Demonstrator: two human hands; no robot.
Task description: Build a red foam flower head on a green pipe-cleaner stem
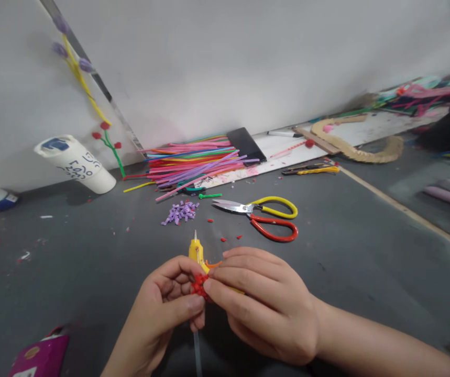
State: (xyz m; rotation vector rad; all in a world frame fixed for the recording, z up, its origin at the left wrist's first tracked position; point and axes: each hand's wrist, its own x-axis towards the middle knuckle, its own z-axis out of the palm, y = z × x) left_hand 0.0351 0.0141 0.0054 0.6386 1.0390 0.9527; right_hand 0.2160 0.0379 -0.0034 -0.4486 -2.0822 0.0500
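A small red cluster of short fuzzy pieces (pixel 198 286) is pinched between the thumb and fingers of my left hand (pixel 165 309). From the other side, the fingers of my right hand (pixel 267 298) close on the same cluster and partly cover it. Just beyond and beneath my hands lies a yellow glue gun (pixel 196 252), nozzle pointing away. A clear glue stick (pixel 197 351) shows below my left fingers. Cut purple pieces (pixel 180 212) lie in a pile ahead. To their right, scissors (pixel 256 212) with one yellow and one red handle rest open.
Colourful pipe cleaners (pixel 193 165) lie along the wall beside a black flat device (pixel 246 144). A white cup (pixel 75 163) leans at the left near a twisted flower stem (pixel 109 141). Yellow-handled pliers (pixel 313 169) lie further right. A purple packet (pixel 42 353) sits at lower left.
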